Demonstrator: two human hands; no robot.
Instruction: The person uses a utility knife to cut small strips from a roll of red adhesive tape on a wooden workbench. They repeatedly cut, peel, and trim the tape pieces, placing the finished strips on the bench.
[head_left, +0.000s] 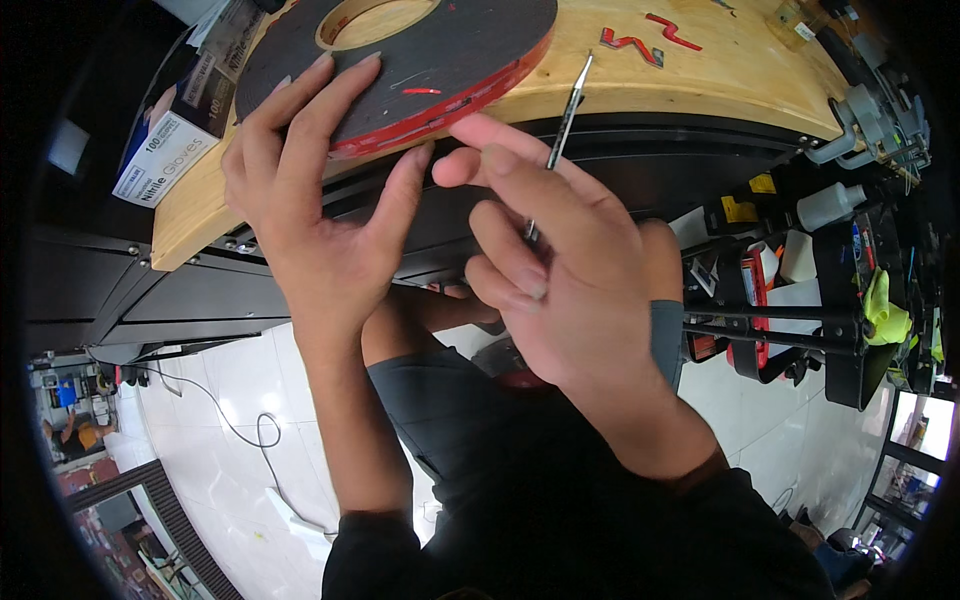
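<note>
A large roll of grey double-sided tape [480,45] with a red liner around its rim lies flat on the wooden bench top. My left hand [325,205] grips its near side, fingers on the flat face and thumb by the red rim. My right hand [590,250] holds a slim, pen-like pointed tool [568,122], tip up and away from me; its exact kind is unclear. The right index fingertip is at the roll's red rim. A small red strip [421,91] sits on the roll's face. Two angular red-faced pieces [632,47] [676,32] lie farther right.
A glove box [170,155] stands at the bench's left end. Clear plastic clamps or hooks [860,125] hang at the right edge of the wooden bench [740,95]. Below them are a white bottle [830,205], a black tool holder [850,370] and a yellow-green cloth [885,310].
</note>
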